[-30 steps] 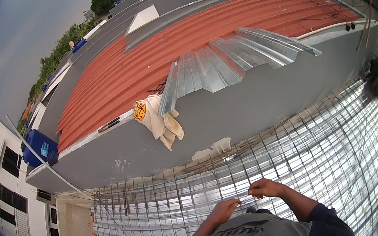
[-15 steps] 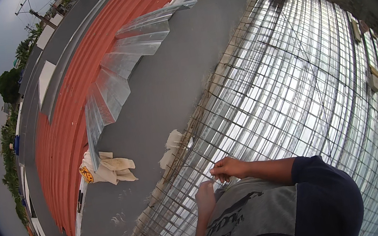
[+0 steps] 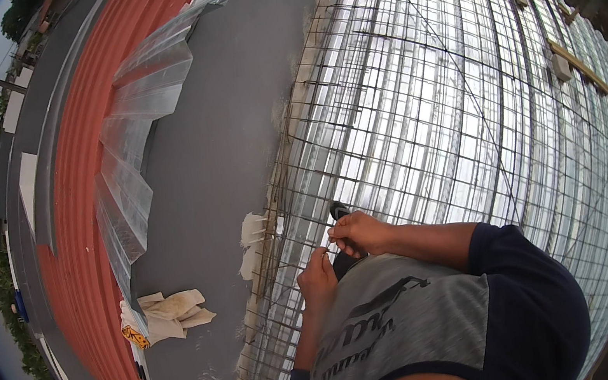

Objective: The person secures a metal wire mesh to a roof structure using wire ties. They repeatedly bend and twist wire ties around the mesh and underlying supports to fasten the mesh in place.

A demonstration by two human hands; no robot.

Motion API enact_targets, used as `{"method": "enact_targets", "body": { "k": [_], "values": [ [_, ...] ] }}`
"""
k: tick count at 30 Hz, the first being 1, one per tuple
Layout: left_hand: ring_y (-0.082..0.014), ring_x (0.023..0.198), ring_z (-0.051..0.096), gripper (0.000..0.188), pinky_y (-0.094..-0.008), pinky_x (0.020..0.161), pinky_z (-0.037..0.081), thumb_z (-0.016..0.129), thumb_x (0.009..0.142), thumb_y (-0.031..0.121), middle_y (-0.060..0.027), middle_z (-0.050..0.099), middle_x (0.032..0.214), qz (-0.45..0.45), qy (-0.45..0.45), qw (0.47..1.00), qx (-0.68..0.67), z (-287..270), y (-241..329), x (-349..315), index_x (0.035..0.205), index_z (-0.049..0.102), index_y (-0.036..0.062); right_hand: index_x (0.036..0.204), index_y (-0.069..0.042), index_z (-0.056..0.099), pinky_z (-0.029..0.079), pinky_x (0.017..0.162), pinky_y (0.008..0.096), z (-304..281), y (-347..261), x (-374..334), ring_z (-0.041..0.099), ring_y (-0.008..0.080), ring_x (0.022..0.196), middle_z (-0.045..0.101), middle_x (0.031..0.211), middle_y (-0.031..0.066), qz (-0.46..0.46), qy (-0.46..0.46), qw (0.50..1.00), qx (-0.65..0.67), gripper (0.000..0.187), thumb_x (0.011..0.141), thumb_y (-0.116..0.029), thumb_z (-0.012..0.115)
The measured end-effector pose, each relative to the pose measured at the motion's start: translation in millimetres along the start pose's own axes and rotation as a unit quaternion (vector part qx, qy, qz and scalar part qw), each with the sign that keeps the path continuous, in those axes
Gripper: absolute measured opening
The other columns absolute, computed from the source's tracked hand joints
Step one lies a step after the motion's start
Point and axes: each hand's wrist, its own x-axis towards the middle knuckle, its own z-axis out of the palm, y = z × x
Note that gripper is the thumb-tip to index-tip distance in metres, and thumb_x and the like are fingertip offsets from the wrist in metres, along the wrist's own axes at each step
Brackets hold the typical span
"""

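In front of my grey-and-navy shirt, both hands are close together over a grid of thin steel bars (image 3: 364,173). My right hand (image 3: 358,234) is closed, its thumb and fingers pinched near the left hand's fingertips. Just left of it and a little lower, my left hand (image 3: 317,276) is raised with its fingers pressed together. Whatever lies between the fingertips is too small to make out. Past my right hand shows the tip of a dark shoe (image 3: 337,209), on the shiny ribbed metal sheeting (image 3: 469,189) beneath the bars.
To the left runs a grey concrete ledge (image 3: 209,133), with a cream cloth (image 3: 173,316) on it. Bent clear sheeting (image 3: 131,192) juts from a red corrugated roof (image 3: 77,224). A wooden strip (image 3: 580,66) and a block (image 3: 561,67) lie at right.
My view has turned, so the roof and ledge sit further left and the far person is mostly out of frame. A shoe tip has come into sight. My hands stay together.
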Motion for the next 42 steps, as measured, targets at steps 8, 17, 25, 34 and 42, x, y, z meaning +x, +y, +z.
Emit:
{"method": "enact_targets", "body": {
  "k": [8,17,25,34,42],
  "values": [
    [-0.0188,0.068,0.058,0.020,-0.0327,0.063,0.045,0.050,0.095,0.012,-0.0145,0.062,0.078,-0.079,-0.065,0.960,-0.259,11,-50,131,0.106,0.058,-0.0018,0.086,-0.001,0.060,0.047,0.052,0.0247,-19,-78,79,0.058,0.0113,0.056,0.061,0.068,0.0049,-0.099,-0.009,0.986,-0.134,0.029,0.093,-0.028,0.059],
    [-0.0086,0.068,0.047,0.024,-0.0265,0.061,0.041,0.047,0.097,0.015,-0.0036,0.055,0.077,-0.083,-0.232,0.936,-0.253,52,-43,252,0.109,0.056,-0.0032,0.082,0.000,0.060,0.044,0.051,0.0235,-82,-122,128,0.053,0.0091,0.055,0.057,0.064,0.0025,-0.132,0.196,0.965,-0.115,0.025,0.094,-0.022,0.057],
    [-0.0083,0.061,0.046,0.025,-0.0252,0.057,0.039,0.046,0.098,0.018,-0.0008,0.051,0.069,-0.185,-0.381,0.875,-0.235,97,-7,346,0.111,0.059,0.0011,0.084,0.000,0.061,0.044,0.052,0.0281,-187,-189,127,0.053,0.0109,0.057,0.056,0.064,0.0040,-0.191,0.232,0.938,-0.171,0.025,0.095,-0.022,0.056],
    [-0.0078,0.059,0.044,0.023,-0.0257,0.054,0.038,0.045,0.098,0.017,0.0006,0.050,0.070,-0.347,-0.140,0.904,-0.208,204,72,446,0.104,0.058,0.0002,0.087,-0.003,0.069,0.053,0.070,0.0425,-295,-497,40,0.067,0.0299,0.083,0.068,0.085,0.0133,-0.215,0.009,0.611,-0.762,0.030,0.085,-0.032,0.059],
    [-0.0091,0.058,0.047,0.029,-0.0262,0.054,0.042,0.043,0.099,0.022,-0.0009,0.051,0.071,-0.391,0.037,0.898,-0.197,242,156,539,0.107,0.058,-0.0007,0.088,-0.008,0.071,0.054,0.063,0.0396,-216,-680,-63,0.068,0.0253,0.083,0.069,0.088,0.0091,-0.541,-0.115,0.211,-0.806,0.016,0.082,-0.016,0.059]
  ]
}}
